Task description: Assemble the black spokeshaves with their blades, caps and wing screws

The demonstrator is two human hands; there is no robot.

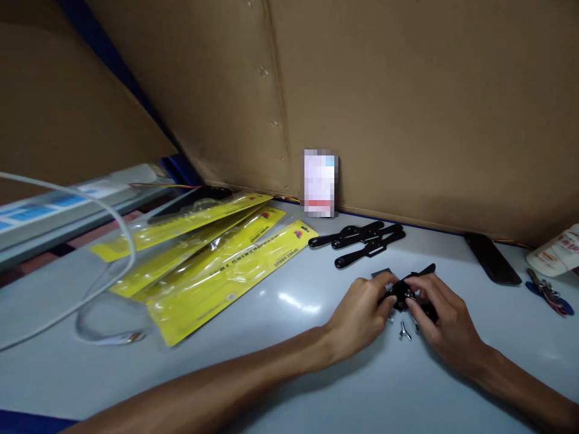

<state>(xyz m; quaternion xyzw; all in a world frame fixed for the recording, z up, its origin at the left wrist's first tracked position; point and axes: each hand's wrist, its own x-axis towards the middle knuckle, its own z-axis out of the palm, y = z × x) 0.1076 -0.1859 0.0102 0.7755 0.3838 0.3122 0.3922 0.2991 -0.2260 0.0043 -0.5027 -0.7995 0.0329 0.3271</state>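
Fingers (392, 296) of both hands clamp black part (404, 295) | three spares (362, 241) | one wing-nut (404, 330)

Both bare forearms stretch forward over the pale grey tabletop (280, 374), meeting toward 1 o'clock. The left hand (362, 313) enters from 7 o'clock, palm down, its fingers curled and pinching a small black metal part (402, 296). The right hand (441, 316) comes from 4 o'clock, fingers bent, gripping the same part from the opposite side.
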